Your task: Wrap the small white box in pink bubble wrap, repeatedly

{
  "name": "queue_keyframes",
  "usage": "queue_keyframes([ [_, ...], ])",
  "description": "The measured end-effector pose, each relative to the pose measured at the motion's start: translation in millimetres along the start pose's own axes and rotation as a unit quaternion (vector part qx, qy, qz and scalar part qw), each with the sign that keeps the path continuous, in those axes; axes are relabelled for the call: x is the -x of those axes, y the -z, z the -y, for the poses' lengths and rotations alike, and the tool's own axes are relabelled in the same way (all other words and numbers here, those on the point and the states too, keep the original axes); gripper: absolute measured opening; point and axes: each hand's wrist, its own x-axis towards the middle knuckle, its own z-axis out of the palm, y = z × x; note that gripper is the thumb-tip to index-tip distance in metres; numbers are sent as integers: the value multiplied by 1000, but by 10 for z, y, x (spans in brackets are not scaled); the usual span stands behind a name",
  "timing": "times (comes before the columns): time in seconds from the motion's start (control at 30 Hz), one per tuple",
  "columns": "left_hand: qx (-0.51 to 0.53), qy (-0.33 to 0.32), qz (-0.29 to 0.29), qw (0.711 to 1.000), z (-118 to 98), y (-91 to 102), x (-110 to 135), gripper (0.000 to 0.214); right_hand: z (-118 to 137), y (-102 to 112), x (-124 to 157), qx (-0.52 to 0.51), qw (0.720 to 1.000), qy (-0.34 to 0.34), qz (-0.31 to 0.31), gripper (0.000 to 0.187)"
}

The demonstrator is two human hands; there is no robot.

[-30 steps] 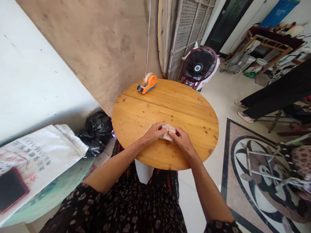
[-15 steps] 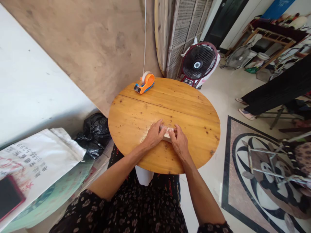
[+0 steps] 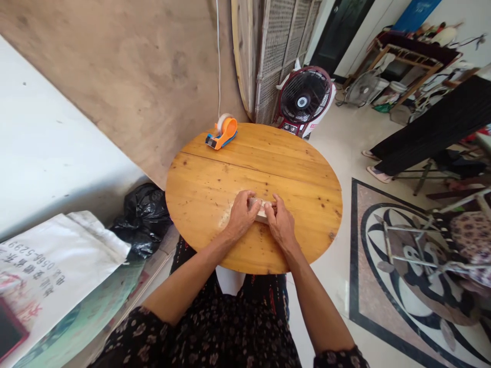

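Observation:
A small pale block (image 3: pixel 262 218) rests on the round wooden table (image 3: pixel 307 179), mostly covered by my fingers. From its left end my left hand (image 3: pixel 241 213) grips it, thumb on top and fingers curled round the far side. On the right end, my right hand (image 3: pixel 282 223) holds it the same way, the two thumb tips close together. What the block is made of I cannot make out. Whitish dust or crumbs (image 3: pixel 224 219) lie on the tabletop left of my left hand.
An orange tape dispenser (image 3: pixel 223 134) stands at the table's far left edge. Beyond the table is a fan (image 3: pixel 306 97). Black plastic bags (image 3: pixel 143 217) and a white printed sack (image 3: pixel 72 245) lie to the left. A person's dark-trousered legs (image 3: pixel 429 128) are at the right.
The view has turned slightly to the right, so the background sits further left. Both hands stay on the block, and my left fingers look a little more curled.

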Motion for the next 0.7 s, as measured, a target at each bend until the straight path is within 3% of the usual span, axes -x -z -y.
queue_keyframes([
  [0.13,3,-63,-44,997,-40,28,12,14,-1,-14,10,-1,1000,10,-9,53],
  [0.33,-109,-163,-58,979,-103,90,105,14,-4,-28,23,-5,1000,10,-23,54],
  [0.7,-113,-163,-17,980,-94,86,125,18,-47,-20,9,-25,999,3,-28,52],
])
